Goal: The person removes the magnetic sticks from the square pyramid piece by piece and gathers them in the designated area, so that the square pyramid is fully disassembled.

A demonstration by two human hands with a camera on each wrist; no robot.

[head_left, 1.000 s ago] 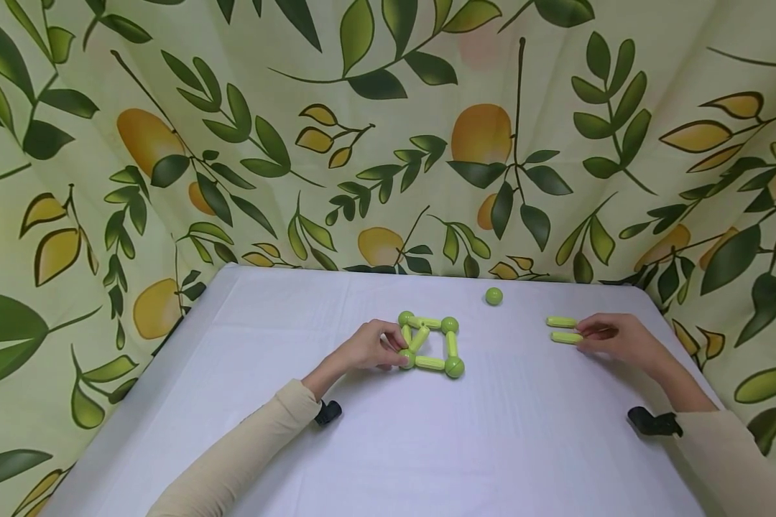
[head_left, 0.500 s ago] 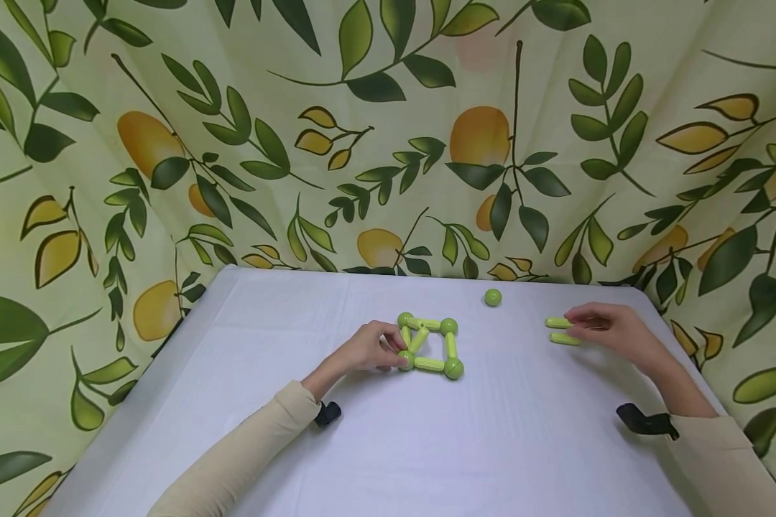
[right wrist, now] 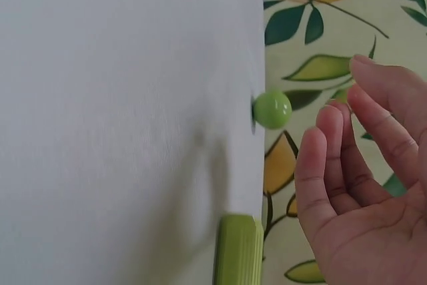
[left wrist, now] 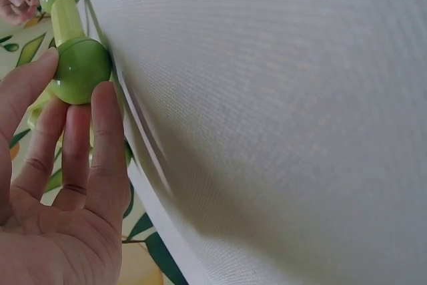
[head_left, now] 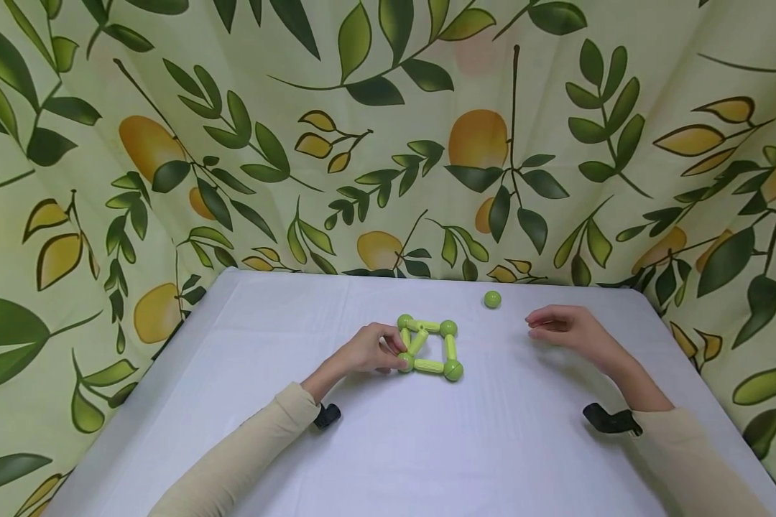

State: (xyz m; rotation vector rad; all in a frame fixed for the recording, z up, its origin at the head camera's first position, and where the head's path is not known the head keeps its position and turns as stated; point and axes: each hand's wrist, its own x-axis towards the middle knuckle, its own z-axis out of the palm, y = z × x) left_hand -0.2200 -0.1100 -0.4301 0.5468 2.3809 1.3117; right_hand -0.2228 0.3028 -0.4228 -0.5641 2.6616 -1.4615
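With my left hand (head_left: 371,350) pinching the near-left green ball (head_left: 406,362) of the ball-and-rod square (head_left: 430,367), and my right hand (head_left: 572,330) empty, fingers loosely spread, a careless leftward brush could send the loose green ball (head_left: 492,299) rolling off the far edge of the white-covered table (head_left: 491,445).

I see a green square frame (head_left: 430,367) lying on the counter (head_left: 491,445), darker balls (head_left: 449,329) joined by paler rods (head_left: 451,347), a fifth rod (head_left: 418,342) jutting from its near-left ball (head_left: 409,358). Beyond, rightward, I spot a glossy loose ball (head_left: 492,299); my right-wrist view shows a separate ribbed rod (right wrist: 238,251).
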